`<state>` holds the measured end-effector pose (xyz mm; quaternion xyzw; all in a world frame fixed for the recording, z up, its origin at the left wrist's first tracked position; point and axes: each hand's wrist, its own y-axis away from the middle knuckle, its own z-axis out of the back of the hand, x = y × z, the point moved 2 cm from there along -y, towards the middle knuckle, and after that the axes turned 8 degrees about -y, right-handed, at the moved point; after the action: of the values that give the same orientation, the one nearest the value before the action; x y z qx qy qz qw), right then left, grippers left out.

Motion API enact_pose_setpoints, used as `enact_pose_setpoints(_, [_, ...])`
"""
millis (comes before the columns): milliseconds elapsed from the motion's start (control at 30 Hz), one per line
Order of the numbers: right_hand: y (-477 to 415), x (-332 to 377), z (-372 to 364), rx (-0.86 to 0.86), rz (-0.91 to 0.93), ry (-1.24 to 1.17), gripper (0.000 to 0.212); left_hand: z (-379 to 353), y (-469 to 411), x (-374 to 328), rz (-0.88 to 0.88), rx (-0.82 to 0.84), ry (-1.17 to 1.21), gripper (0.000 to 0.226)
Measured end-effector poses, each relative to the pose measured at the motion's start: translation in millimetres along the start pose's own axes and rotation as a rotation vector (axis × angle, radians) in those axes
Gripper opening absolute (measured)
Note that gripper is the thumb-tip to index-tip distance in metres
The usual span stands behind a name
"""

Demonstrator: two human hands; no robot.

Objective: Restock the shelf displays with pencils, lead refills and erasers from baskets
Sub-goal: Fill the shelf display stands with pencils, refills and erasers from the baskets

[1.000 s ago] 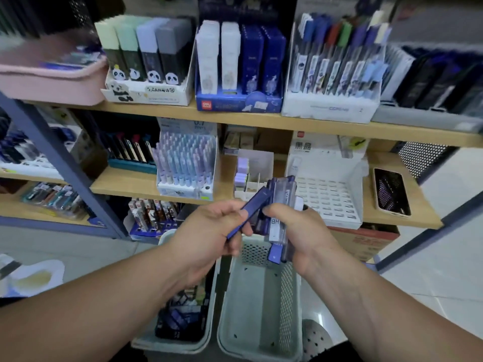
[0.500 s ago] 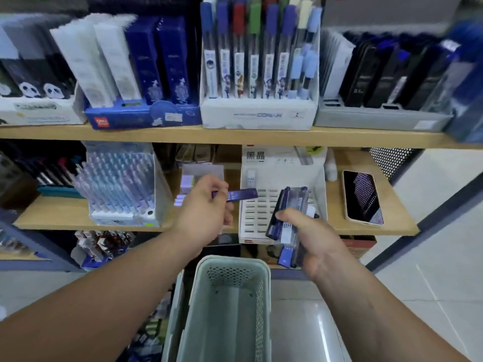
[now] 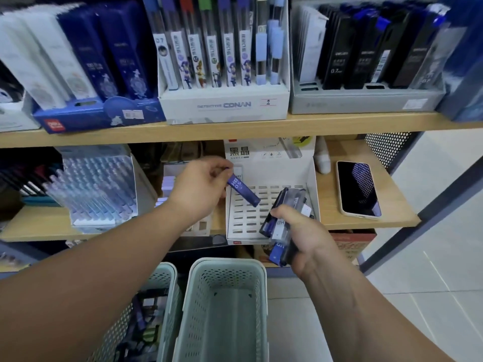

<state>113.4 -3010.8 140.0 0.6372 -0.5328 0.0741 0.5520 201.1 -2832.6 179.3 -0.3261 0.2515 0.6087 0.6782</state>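
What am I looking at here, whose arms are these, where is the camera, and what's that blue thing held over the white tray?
There is no machine: these are a person's two bare arms, filmed by one wide-angle camera worn on their head, looking forward and down at shop shelves. The left hand pinches one blue lead refill case marked HB 0.5 over a white slotted display tray on the lower wooden shelf. The right hand grips a bundle of more refill cases. A phone lies screen-up on that shelf, right of the tray. Below stand a pale green basket and, left of it, a second basket holding more stock.
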Motion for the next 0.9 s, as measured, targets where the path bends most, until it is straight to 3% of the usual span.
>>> enact_pose_setpoints(233, [-5,2,-17,0.03,-0.022,-0.038,0.026,-1,-12,-2,-0.154,-0.095,-0.173,0.013])
enact_pose_setpoints(600, [-16,8,6,-0.01,-0.021,-0.028,0.025,-18,-32,-16,-0.291,-0.004,-0.392,0.01])
enact_pose_setpoints(900, [-15,10,10,-0.012,-0.019,-0.032,0.028,-20,-45,-20,-0.238,0.005,-0.431,0.014])
